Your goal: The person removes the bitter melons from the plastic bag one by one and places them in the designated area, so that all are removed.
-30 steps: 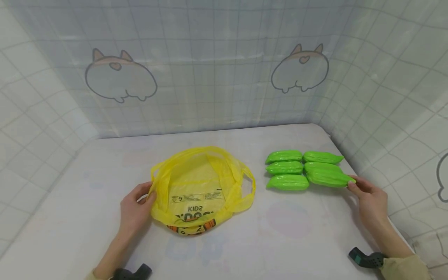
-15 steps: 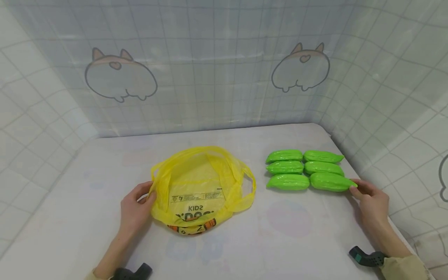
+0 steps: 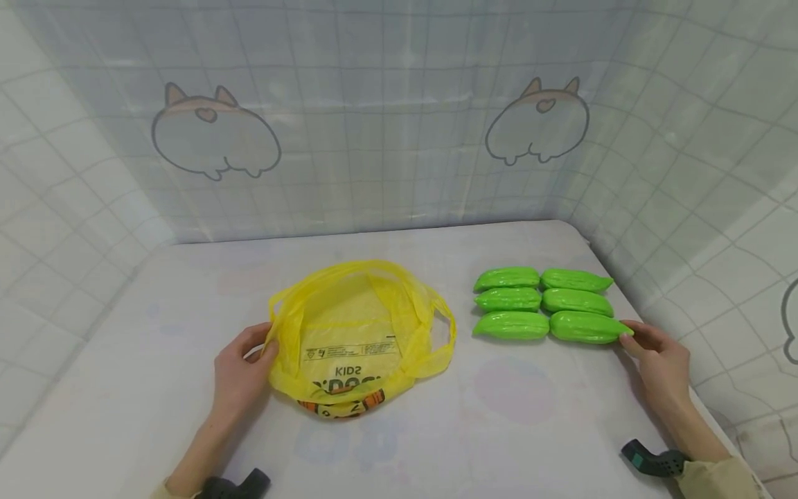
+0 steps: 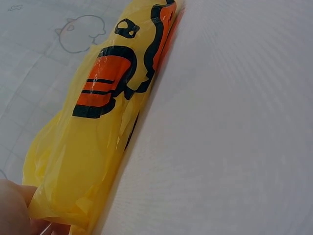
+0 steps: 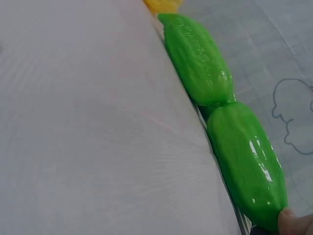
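A yellow plastic bag (image 3: 349, 339) lies on the table with its mouth spread wide and one handle loop out to the right. My left hand (image 3: 242, 364) pinches the bag's left edge. Right of the bag, several glossy green bitter melons lie in two side-by-side columns. My right hand (image 3: 661, 360) holds the pointed tip of the bitter melon (image 3: 586, 327) nearest me in the right column. In the right wrist view my thumb (image 5: 293, 224) presses on its end, and its other end meets the neighbouring bitter melon (image 5: 198, 61).
The white table (image 3: 436, 436) ends at a grid-patterned curtain (image 3: 386, 138) behind, and similar sheeting rises close to the right hand. Farther bitter melons (image 3: 576, 280) sit behind the held one.
The held bitter melon has come down toward me, off the one behind it, and now lies on the table at the front of the right column. My left hand and the bag have stayed put.
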Available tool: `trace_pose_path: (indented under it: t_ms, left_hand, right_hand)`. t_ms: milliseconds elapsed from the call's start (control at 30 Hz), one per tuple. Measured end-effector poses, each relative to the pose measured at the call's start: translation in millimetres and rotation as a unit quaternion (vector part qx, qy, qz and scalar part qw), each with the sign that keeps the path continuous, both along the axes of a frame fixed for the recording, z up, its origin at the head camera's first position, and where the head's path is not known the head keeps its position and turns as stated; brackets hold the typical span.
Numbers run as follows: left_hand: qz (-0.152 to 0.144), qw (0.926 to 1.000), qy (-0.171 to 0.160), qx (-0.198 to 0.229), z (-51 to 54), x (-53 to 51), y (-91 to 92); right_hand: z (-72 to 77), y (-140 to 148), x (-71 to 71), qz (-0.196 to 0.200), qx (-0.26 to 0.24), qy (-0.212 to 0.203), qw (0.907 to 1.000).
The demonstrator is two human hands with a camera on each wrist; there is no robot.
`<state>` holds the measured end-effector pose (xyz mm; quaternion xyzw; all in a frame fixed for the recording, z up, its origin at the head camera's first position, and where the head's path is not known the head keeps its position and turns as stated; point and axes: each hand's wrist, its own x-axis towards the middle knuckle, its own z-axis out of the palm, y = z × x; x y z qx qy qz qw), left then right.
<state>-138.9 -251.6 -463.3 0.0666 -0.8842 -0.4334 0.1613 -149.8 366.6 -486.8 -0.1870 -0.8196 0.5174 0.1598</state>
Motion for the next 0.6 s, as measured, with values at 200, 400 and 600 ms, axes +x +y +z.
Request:
trace_pose_path:
  t_ms: [200, 400, 600]
  left_hand:
    - [0.006, 1.0000, -0.004, 0.002, -1.5, 2.4, -0.7]
    - [0.006, 1.0000, -0.003, -0.002, -4.2, 2.7, -0.5]
    - [0.014, 0.9997, -0.017, -0.007, -2.6, 4.4, -1.1]
  right_hand:
    - [-5.0, 7, 4.1, 0.051, -0.054, 0.055, 0.9957]
    - [-8.9, 13, 5.1, 0.098, -0.137, 0.131, 0.9770]
    - [-8.6, 12, 5.2, 0.106, -0.133, 0.141, 0.9752]
